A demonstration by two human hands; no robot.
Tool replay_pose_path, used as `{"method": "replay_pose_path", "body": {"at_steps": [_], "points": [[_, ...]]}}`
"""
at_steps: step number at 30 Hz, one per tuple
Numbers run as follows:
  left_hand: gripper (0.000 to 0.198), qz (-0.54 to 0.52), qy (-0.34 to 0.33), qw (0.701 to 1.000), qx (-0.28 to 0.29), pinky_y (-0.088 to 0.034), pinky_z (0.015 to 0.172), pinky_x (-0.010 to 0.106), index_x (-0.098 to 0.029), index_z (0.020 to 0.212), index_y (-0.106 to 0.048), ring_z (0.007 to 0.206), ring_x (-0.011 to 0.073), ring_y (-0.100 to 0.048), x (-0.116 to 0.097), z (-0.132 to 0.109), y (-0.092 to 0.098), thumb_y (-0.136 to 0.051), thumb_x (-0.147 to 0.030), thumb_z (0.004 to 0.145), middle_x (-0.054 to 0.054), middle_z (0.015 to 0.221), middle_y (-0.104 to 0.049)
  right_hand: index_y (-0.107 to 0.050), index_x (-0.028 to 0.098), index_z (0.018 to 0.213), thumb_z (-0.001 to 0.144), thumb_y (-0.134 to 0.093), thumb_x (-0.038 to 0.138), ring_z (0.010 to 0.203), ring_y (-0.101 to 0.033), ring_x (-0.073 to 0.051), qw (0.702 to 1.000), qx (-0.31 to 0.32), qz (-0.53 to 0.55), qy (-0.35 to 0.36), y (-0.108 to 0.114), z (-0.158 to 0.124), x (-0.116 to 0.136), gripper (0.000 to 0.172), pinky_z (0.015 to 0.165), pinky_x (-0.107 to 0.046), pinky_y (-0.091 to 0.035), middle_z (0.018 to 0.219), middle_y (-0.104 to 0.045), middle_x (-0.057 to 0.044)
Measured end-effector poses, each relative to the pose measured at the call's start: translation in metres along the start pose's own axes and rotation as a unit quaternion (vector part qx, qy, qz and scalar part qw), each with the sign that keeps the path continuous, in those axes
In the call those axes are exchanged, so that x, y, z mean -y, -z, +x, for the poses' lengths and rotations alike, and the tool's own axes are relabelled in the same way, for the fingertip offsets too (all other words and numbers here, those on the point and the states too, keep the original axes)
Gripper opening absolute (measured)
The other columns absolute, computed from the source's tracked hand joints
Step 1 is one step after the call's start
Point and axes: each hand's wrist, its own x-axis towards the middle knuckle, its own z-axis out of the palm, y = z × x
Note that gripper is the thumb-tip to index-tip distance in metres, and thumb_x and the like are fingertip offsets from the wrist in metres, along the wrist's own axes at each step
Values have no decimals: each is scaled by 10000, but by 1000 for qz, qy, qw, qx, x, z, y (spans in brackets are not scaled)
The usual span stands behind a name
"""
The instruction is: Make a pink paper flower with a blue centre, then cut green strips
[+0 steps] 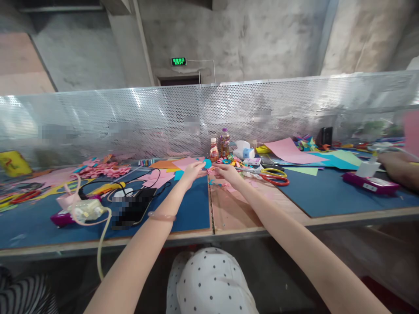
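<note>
Over the join between the blue mat and the bare wooden part of the table, both my arms reach forward. My left hand (194, 172) is closed, holding a small round piece of blue paper (207, 164) between its fingertips. Just to the right, my right hand (228, 172) has its fingers pinched together close to the left hand. A bit of pink shows at those fingertips, but whether they grip it is too small to make out. Beneath and beyond the hands lie paper scraps (225, 183) in pink and blue, and an orange sheet (163, 165).
Two bottles, one pale-capped (214, 151) and one purple-capped (224, 144), stand before a perforated metal screen (147, 122). Right are scissors (275, 179) and pink paper (290, 151); left, a phone (135, 208) and cables. A person's dotted white hat (216, 283) is below; another person's hand (397, 168) is right.
</note>
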Motion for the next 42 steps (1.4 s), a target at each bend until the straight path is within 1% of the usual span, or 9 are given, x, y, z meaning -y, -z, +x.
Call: {"method": "replay_pose_path", "body": {"at_steps": [3,7,15,18,22,25,29,33,42], "points": [[246,4,-7,1000,6,-522,775,369,-129,916,-653,729,204,-679,-2,-4,-2,-651,-274,717,89,814,-704,-626,133,1010,827,-576,161,736,-626,-92,1000,-10,12,-1,1,0,1,192,688,-263,-552,923,-666,-36],[253,17,-8,1000,7,-525,736,363,-132,916,-654,692,197,-669,-2,-5,-3,-648,-285,716,79,780,-694,-610,114,961,844,-575,190,734,-623,-105,1000,-19,13,-3,0,0,3,144,676,-287,-541,878,-647,-17],[315,68,-9,997,24,-490,604,275,-154,922,-668,701,176,-629,-2,-6,-2,-668,-360,684,86,860,-684,-673,135,897,739,-604,96,674,-608,-88,1000,-14,-2,20,-2,-4,10,177,596,-217,-539,864,-684,-31],[329,77,-9,996,39,-469,587,252,-163,927,-666,723,166,-619,-4,-9,-2,-663,-385,683,84,895,-676,-668,148,979,711,-602,98,675,-607,-90,999,-10,-8,36,-2,-5,11,281,574,-205,-538,907,-682,-38],[321,100,-6,994,51,-445,572,239,-161,885,-676,752,172,-607,-6,-13,-2,-677,-396,667,83,869,-672,-614,185,1107,696,-619,119,697,-611,-88,998,0,-10,57,-1,-5,12,416,549,-196,-536,1075,-640,-49],[303,126,-16,991,51,-427,556,233,-160,849,-691,735,170,-589,-7,-15,-3,-688,-396,658,69,802,-667,-595,191,1132,709,-616,137,685,-613,-82,998,15,-7,62,0,-5,12,427,542,-194,-535,1132,-612,-61],[250,161,-43,985,42,-393,512,217,-171,853,-694,672,149,-565,-6,-14,-3,-687,-334,663,48,776,-661,-579,182,1151,718,-625,160,668,-613,-80,997,28,-2,66,0,-5,11,437,550,-197,-537,1095,-622,-64],[189,180,-64,981,31,-375,482,215,-168,817,-661,604,129,-546,-3,-10,-1,-674,-291,674,36,752,-646,-574,187,1157,721,-649,219,715,-622,-99,997,33,4,70,-1,-5,10,444,551,-196,-540,1096,-625,-66],[228,188,-59,980,26,-368,476,224,-163,795,-607,589,126,-539,1,-7,0,-699,-320,657,37,761,-625,-584,181,1132,774,-582,240,692,-630,-102,997,29,10,69,-1,-5,10,362,575,-227,-558,1086,-626,-71]]}}
